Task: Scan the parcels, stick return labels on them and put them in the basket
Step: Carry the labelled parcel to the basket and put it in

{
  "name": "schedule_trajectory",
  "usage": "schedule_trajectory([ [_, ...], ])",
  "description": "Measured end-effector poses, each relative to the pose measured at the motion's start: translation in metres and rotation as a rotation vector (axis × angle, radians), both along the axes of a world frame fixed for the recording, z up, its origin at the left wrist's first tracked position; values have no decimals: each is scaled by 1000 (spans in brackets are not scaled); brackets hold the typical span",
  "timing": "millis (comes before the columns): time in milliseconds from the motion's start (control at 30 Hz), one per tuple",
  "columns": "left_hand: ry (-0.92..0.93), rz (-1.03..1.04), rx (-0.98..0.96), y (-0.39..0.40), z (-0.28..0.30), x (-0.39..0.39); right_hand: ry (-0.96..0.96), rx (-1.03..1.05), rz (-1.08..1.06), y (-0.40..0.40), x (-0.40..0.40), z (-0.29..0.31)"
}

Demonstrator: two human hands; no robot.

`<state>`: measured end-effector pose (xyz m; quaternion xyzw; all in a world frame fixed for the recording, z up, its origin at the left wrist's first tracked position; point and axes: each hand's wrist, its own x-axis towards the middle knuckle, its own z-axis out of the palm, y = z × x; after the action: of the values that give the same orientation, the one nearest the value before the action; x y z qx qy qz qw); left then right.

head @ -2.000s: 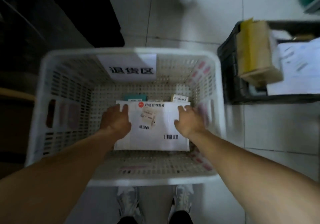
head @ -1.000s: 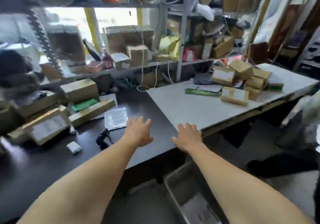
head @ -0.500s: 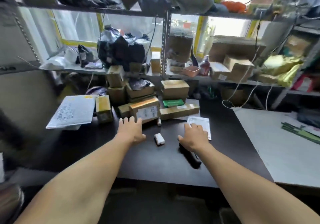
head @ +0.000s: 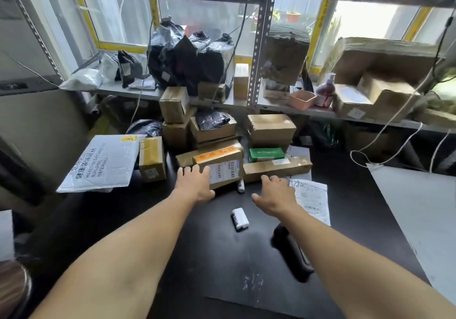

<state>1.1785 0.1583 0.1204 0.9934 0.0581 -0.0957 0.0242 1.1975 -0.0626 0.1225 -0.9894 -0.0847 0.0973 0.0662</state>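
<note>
Under my left hand (head: 196, 185) sits a brown cardboard box (head: 219, 165), its tape glossy. By my right hand (head: 275, 195), a matt black tabletop (head: 197, 257) and crinkly, perhaps plastic, mailer (head: 312, 199).

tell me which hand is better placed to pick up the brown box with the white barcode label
Left, probably. The left hand already lies against the brown box, fingers reaching over its left end. The right hand is open farther right, nearer the long flat carton.

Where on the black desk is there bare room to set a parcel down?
Bare patch between the forearms, below the small white roll and left of the black scanner. Also front left, below the white mailer. Crowded at the back, where boxes stack.
</note>
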Motion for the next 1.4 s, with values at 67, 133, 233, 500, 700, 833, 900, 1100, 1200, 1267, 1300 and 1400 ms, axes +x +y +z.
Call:
schedule_trajectory([
  [67,2,19,-7,5,-4,20,-6,1,23,5,23,-5],
  [133,-10,34,-23,9,-9,39,8,18,34,12,44,-9],
  [233,-18,57,-34,17,-15,60,11,40,58,25,68,-17],
  [500,46,176,-210,44,-47,112,35,42,92,63,114,-43],
  [700,8,284,-515,59,-71,139,47,77,63,80,132,-58],
  [833,10,332,-702,69,-74,149,61,94,52,86,138,-62],
  [900,23,354,-783,73,-75,151,88,113,61,88,136,-63],
  [1100,46,543,-1283,84,-64,138,69,161,94,91,129,-58],
  [1200,34,602,-1488,95,-53,131,35,284,-16,92,131,-52],
  [1267,65,593,-1653,99,-50,123,108,534,-187,94,130,-48],
  [1300,103,571,-1725,98,-48,119,193,710,-282,97,128,-45],
  [1400,220,489,-1786,89,-50,104,419,1131,-438,108,114,-44],
])
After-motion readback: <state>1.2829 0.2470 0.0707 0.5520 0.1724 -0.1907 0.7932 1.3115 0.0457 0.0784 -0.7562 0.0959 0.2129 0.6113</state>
